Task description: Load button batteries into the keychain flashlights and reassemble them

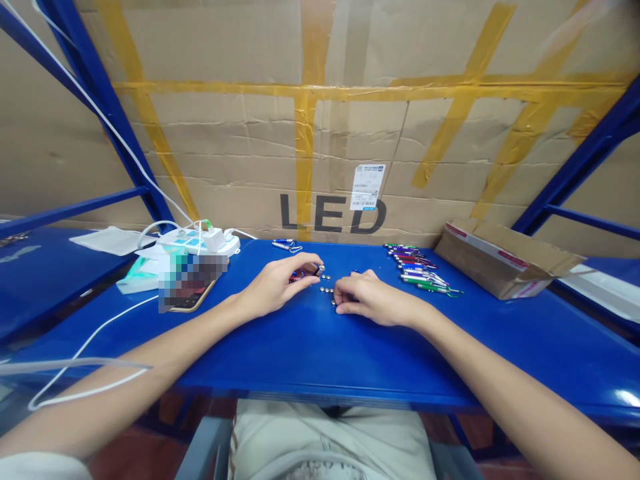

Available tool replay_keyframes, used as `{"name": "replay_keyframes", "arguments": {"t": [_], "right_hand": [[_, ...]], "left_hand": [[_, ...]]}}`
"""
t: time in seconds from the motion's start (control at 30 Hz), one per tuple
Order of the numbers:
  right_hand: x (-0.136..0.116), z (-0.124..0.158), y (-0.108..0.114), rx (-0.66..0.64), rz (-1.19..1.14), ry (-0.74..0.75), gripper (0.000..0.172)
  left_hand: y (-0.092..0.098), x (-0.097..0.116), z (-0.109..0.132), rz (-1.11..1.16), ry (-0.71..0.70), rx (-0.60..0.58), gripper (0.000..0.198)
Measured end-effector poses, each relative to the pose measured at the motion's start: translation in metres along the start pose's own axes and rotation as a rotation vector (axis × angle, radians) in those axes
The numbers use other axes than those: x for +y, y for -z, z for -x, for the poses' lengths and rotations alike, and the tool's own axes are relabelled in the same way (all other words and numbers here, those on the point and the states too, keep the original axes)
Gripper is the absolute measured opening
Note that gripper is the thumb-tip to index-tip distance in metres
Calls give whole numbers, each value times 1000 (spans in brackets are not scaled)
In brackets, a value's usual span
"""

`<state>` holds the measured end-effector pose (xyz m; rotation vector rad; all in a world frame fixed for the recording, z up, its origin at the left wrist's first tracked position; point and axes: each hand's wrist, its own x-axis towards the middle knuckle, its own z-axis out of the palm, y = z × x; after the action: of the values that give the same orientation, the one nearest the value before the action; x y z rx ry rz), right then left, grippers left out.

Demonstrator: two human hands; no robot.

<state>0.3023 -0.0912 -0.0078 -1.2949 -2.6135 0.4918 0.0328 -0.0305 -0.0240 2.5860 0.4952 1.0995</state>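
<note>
My left hand rests on the blue table, fingers curled around a small red keychain flashlight near its fingertips. My right hand lies palm down just to the right, fingers bent and pinched at some small silver button cells scattered between the two hands. What the right fingertips hold is too small to make out. A row of several coloured keychain flashlights lies to the right of my right hand.
An open cardboard box sits at the right. A white power strip with cables, a phone and papers lie at the left. One more small flashlight lies near the cardboard wall behind the table.
</note>
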Motion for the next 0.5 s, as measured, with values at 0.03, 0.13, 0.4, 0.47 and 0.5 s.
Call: {"name": "replay_keyframes", "arguments": {"t": [0.03, 0.13, 0.4, 0.47, 0.5], "right_hand": [[0, 0, -1, -6, -4, -8, 10], [1, 1, -3, -20, -13, -24, 10], [-1, 3, -4, -23, -28, -25, 11], [-2, 3, -3, -20, -27, -19, 12], [-2, 3, -3, -20, -26, -14, 12]], "left_hand": [[0, 0, 0, 1, -1, 0, 28], [0, -1, 0, 0, -8, 1, 24], [2, 2, -2, -11, 33, -52, 13], [2, 2, -3, -22, 27, -70, 12], [2, 2, -3, -29, 22, -77, 11]]}}
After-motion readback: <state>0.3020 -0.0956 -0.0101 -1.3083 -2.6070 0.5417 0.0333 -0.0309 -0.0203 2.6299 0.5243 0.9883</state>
